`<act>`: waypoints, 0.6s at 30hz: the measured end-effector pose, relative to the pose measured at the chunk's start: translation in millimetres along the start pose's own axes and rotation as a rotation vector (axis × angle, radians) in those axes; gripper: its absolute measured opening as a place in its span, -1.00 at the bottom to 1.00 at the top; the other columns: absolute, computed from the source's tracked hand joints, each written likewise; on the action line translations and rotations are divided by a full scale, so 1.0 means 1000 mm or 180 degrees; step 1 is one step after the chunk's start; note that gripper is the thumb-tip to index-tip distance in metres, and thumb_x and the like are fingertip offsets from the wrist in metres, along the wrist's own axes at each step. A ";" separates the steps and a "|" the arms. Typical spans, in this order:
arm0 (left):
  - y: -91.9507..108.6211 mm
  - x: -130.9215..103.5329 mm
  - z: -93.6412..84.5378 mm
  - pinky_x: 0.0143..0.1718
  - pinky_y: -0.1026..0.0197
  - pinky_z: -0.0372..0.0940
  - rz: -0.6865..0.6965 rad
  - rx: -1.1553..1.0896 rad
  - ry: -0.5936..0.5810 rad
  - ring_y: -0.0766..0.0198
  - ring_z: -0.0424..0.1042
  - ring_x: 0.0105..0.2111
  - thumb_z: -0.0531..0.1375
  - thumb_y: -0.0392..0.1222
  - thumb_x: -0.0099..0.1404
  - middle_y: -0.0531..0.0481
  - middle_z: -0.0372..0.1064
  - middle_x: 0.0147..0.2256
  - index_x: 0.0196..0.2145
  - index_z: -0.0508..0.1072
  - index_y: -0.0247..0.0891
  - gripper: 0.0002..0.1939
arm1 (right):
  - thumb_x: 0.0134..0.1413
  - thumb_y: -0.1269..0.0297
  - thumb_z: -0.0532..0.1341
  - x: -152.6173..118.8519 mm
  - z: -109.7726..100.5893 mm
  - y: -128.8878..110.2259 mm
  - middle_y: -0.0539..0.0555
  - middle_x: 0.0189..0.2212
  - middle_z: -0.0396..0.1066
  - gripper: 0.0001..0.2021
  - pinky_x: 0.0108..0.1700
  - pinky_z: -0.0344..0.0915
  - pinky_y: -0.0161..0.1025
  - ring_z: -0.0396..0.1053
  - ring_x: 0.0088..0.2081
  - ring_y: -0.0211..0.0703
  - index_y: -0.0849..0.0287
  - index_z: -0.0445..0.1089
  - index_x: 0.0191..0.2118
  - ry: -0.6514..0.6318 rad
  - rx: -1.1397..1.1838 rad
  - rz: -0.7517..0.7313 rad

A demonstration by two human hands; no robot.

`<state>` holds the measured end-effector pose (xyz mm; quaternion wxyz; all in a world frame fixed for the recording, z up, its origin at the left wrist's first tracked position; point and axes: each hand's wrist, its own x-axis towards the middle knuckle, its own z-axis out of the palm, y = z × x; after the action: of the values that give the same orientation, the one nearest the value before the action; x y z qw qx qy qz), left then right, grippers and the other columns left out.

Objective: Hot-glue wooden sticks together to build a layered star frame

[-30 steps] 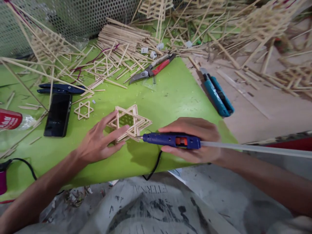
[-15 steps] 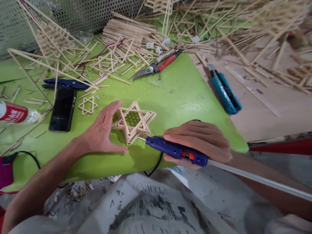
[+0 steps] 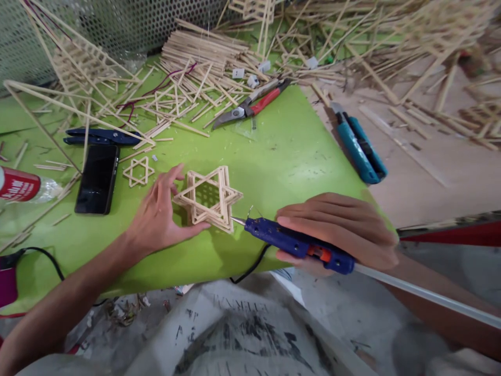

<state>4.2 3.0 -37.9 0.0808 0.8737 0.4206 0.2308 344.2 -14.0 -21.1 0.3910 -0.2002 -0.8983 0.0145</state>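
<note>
A layered six-pointed star of thin wooden sticks [image 3: 225, 196] lies on the green tabletop in front of me. Around its left side curves my left hand [image 3: 158, 211], thumb against the lower edge and fingers by the left points, lightly gripping it. My right hand [image 3: 336, 227] is closed on a blue glue gun [image 3: 274, 235], with a long clear glue stick [image 3: 422, 297] protruding from its rear. The metal nozzle points left, close to the star's lower right point; whether it touches is unclear. A fine glue strand curls above the nozzle. A smaller flat stick star [image 3: 138, 172] lies left of my left hand.
Left are a black phone [image 3: 97, 180], dark-handled pliers [image 3: 102, 137] and a red-labelled bottle [image 3: 19, 184]. Red-handled pruning shears [image 3: 252, 104] lie behind, near piled sticks [image 3: 203, 49]. A teal cutting tool [image 3: 360, 143] rests on the right board. The gun's black cord hangs over the front edge.
The stick star has turned and shifted slightly left. My left hand's fingers have curled and its thumb now meets the star. The glue gun has moved right with my right hand.
</note>
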 end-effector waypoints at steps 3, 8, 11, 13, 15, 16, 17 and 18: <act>0.007 -0.004 0.000 -0.07 -0.14 0.58 -0.0143 0.0258 -0.0027 -0.06 0.58 -0.10 0.49 0.37 0.13 -0.42 0.39 0.19 0.52 -0.16 -0.28 0.34 | 0.15 0.16 0.49 -0.001 -0.001 0.003 0.22 -0.41 0.65 -0.52 -0.37 0.64 -0.13 0.68 -0.35 0.04 0.31 0.51 0.11 0.0109 -0.0032 0.0029; 0.010 -0.006 -0.006 0.09 -0.34 0.52 -0.0074 0.0307 -0.0144 -0.30 0.51 0.13 0.49 0.47 0.02 -0.49 0.31 0.27 0.53 -0.18 -0.31 0.46 | 0.22 0.22 0.43 0.003 -0.003 0.011 0.15 -0.41 0.65 -0.52 -0.38 0.60 -0.13 0.65 -0.39 -0.01 0.21 0.46 0.21 0.0127 -0.0027 0.0169; 0.002 -0.003 -0.011 0.31 -0.48 0.34 0.0103 0.0104 -0.0371 -0.43 0.34 0.32 0.50 0.37 0.06 -0.53 0.19 0.37 0.55 -0.21 -0.32 0.44 | 0.20 0.23 0.44 0.006 -0.004 0.019 0.17 -0.46 0.62 -0.52 -0.44 0.56 -0.14 0.63 -0.44 -0.02 0.29 0.48 0.18 0.0192 -0.0035 -0.0015; -0.005 0.000 -0.013 0.39 -0.45 0.28 0.0110 -0.0222 -0.0641 -0.40 0.26 0.40 0.51 0.23 0.12 -0.53 0.07 0.45 0.56 -0.27 -0.30 0.40 | 0.16 0.24 0.46 0.006 -0.006 0.023 0.20 -0.47 0.61 -0.51 -0.43 0.56 -0.14 0.63 -0.44 -0.01 0.36 0.49 0.15 0.0174 -0.0017 -0.0129; -0.011 0.004 -0.014 0.43 -0.39 0.25 0.0042 -0.0474 -0.0809 -0.34 0.22 0.44 0.52 0.10 0.16 -0.47 0.02 0.49 0.57 -0.31 -0.22 0.38 | 0.16 0.26 0.45 0.003 -0.007 0.025 0.21 -0.44 0.62 -0.51 -0.40 0.57 -0.13 0.64 -0.40 0.01 0.36 0.48 0.16 0.0158 0.0000 -0.0100; -0.013 0.005 -0.013 0.45 -0.38 0.22 0.0018 -0.0560 -0.0825 -0.32 0.21 0.45 0.53 0.06 0.16 -0.44 0.03 0.49 0.57 -0.32 -0.18 0.38 | 0.17 0.26 0.44 0.000 -0.007 0.025 0.19 -0.43 0.63 -0.52 -0.40 0.58 -0.13 0.65 -0.39 0.01 0.34 0.49 0.16 0.0181 0.0011 -0.0068; -0.015 0.007 -0.013 0.47 -0.37 0.20 -0.0004 -0.0631 -0.0810 -0.31 0.20 0.46 0.54 0.04 0.15 -0.41 0.04 0.49 0.57 -0.32 -0.15 0.38 | 0.19 0.23 0.42 -0.003 -0.006 0.025 0.14 -0.43 0.63 -0.54 -0.38 0.58 -0.14 0.66 -0.38 -0.01 0.27 0.49 0.17 0.0217 -0.0048 0.0084; -0.016 0.009 -0.012 0.48 -0.36 0.19 -0.0023 -0.0700 -0.0789 -0.29 0.22 0.45 0.54 0.03 0.14 -0.40 0.07 0.49 0.57 -0.33 -0.12 0.39 | 0.22 0.19 0.40 -0.005 -0.006 0.026 0.08 -0.44 0.62 -0.57 -0.36 0.59 -0.15 0.66 -0.38 -0.04 0.19 0.49 0.17 0.0276 -0.0121 0.0243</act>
<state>-7.6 19.6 -29.1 0.2280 0.8799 0.3827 0.1656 360.4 6.8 -25.7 0.4248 -0.2421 -0.8723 0.0037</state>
